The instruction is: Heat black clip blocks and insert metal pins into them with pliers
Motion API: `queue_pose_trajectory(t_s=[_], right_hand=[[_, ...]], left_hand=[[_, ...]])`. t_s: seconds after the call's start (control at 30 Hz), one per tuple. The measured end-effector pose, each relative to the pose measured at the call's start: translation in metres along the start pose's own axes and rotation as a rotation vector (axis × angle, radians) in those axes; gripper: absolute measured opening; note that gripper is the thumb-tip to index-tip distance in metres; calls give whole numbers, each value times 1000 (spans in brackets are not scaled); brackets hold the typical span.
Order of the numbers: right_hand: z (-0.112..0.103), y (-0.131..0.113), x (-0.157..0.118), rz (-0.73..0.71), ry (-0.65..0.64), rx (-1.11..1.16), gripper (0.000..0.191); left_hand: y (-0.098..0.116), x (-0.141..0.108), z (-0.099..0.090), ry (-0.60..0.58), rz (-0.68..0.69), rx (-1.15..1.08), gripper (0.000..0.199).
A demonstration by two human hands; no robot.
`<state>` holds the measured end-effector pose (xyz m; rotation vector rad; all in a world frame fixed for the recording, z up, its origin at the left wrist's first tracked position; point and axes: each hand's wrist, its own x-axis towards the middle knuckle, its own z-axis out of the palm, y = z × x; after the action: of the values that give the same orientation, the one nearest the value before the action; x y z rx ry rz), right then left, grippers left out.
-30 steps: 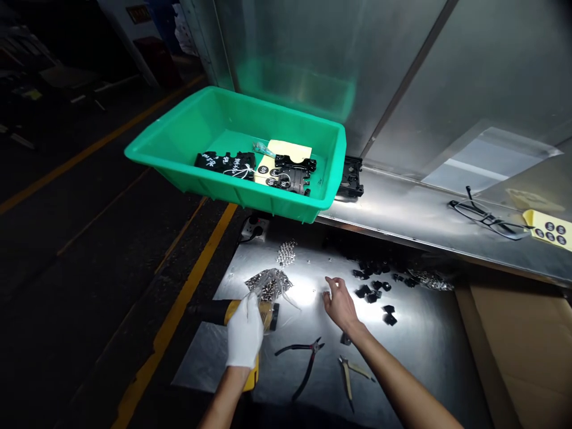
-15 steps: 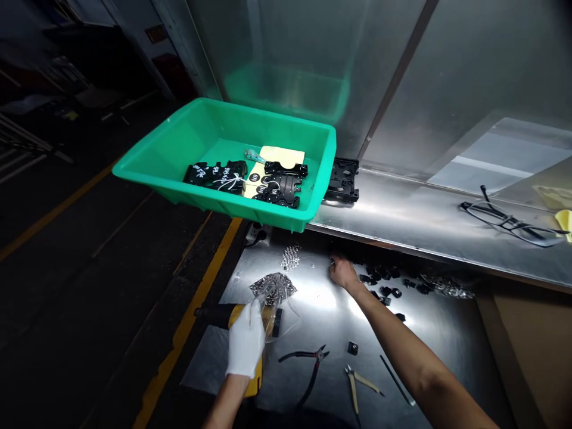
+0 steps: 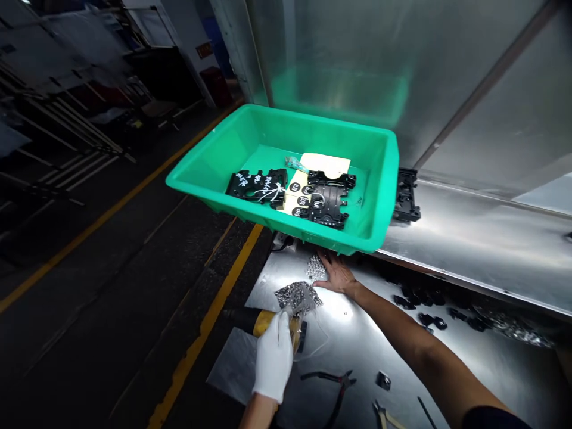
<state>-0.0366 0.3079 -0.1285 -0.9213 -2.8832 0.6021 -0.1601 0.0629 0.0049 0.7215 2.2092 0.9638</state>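
Observation:
My left hand (image 3: 274, 358), in a white glove, is closed on the gathered end of a clear plastic bag (image 3: 298, 296) full of small shiny metal parts. Beneath that hand lies a yellow and black power tool (image 3: 263, 322), partly covered by hand and bag. My bare right hand (image 3: 338, 277) reaches across the metal table with its fingers spread. Its fingertips are beside a pile of small, nut-like metal pieces (image 3: 315, 269), seemingly touching its right edge. One loose metal piece (image 3: 345, 313) sits to the right of the bag.
A green bin (image 3: 272, 217) with black parts and yellow paper overhangs the table's back. Red-and-black cutters (image 3: 344, 381), pale-handled pliers (image 3: 382, 414) and a black block (image 3: 383, 380) lie in front. Several black parts (image 3: 420, 295) are at right, under a metal shelf (image 3: 469, 241).
My right hand has moved left from the table's back to the metal pile, and its fingers have spread. My left hand still holds the bag. The view has swung left.

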Motion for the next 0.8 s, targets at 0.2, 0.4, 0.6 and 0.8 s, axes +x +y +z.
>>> queue_pose_trajectory(t_s=[0.2, 0.4, 0.6, 0.8], right_hand=[[3, -4, 19, -299, -136, 10, 50], [-3, -19, 30, -285, -154, 12, 35], [-4, -22, 18, -118, -181, -85, 32], [0, -24, 9, 16, -204, -177, 32]], left_hand=[[-6, -1, 6, -1, -4, -18, 44], [-1, 0, 14, -11, 9, -38, 43], [5, 4, 18, -48, 26, -32, 40], [7, 10, 20, -79, 40, -57, 42]])
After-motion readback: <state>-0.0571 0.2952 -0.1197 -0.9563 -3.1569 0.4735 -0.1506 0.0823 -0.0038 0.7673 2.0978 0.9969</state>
